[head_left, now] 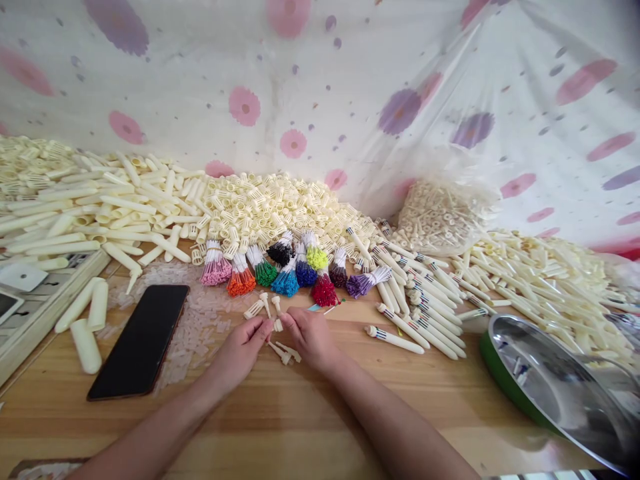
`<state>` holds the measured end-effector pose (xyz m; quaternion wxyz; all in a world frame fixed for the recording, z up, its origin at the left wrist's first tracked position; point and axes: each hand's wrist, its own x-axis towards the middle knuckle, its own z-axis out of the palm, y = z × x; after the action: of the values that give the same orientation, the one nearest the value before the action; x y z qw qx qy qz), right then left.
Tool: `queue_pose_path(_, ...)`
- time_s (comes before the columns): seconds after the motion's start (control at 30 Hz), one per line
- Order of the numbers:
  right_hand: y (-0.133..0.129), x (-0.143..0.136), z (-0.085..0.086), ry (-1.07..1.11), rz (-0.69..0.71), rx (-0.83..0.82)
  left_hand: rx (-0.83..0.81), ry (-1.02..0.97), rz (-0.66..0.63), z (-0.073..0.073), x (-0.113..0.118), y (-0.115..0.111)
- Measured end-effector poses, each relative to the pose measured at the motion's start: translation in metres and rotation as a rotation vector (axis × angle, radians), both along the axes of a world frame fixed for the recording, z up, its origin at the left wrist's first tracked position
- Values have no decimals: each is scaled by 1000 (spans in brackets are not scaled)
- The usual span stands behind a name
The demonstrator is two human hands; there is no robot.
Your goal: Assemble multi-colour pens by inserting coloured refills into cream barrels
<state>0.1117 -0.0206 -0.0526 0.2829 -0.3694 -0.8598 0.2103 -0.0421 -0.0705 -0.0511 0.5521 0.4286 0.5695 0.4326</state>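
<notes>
Both hands meet at the middle of the wooden table. My left hand (pixel 246 343) is closed, its fingers pinched on something I cannot make out. My right hand (pixel 306 333) is also closed, thumb and fingertips together beside a small cream part (pixel 278 325); whether it grips that part is unclear. Small cream stems (pixel 279 353) lie just below the fingertips, and a slotted cream piece (pixel 254 309) lies above my left hand. Behind the hands stand bundles of coloured refills, among them pink (pixel 216 267), orange (pixel 241 280), blue (pixel 285 280), red (pixel 324 290) and purple (pixel 365 283).
A black phone (pixel 140 343) and clear small pieces (pixel 193 327) lie left. Cream barrels (pixel 90 207) and slotted parts (pixel 280 207) are heaped behind. To the right are assembled pens (pixel 435 307), a bag of parts (pixel 443 213) and a green-sided pan (pixel 505 383).
</notes>
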Motion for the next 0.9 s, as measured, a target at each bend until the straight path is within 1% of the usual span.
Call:
queue_pose_path(0.07, 0, -1, 0, 9, 15, -21, -7, -7, 4, 0, 0, 0)
queue_pose_path(0.13, 0, -1, 0, 0, 43, -5, -13, -13, 9, 0, 1, 0)
queue_pose_path(0.2, -1, -1, 0, -16, 14, -7, -20, -18, 10, 0, 1, 0)
queue_pose_path(0.3, 0, 0, 0, -21, -39, -54, -32, -19, 8, 1, 1, 0)
queue_pose_path(0.37, 0, 0, 0, -8, 13, -58, -41, -17, 6, 1, 1, 0)
queue_pose_path(0.43, 0, 0, 0, -9, 80, -6, -51, -16, 1, 2, 1, 0)
queue_pose_path(0.5, 0, -1, -1, -23, 74, 33, -50, -11, -3, 2, 1, 0)
queue_pose_path(0.6, 0, -3, -2, -24, -3, -8, -25, 9, 3, 1, 1, 1)
queue_pose_path(0.67, 0, -2, -2, -9, 19, -24, -5, 30, 3, -1, 1, 1)
queue_pose_path(0.77, -1, -2, -1, -21, 63, 21, 45, 73, 5, -2, 0, 2)
queue_pose_path(0.83, -2, -4, -3, -30, 24, 7, 98, 112, 22, -1, 0, 1)
queue_pose_path(0.9, -3, -7, -6, -10, -29, -50, 148, 150, 40, 2, 0, -1)
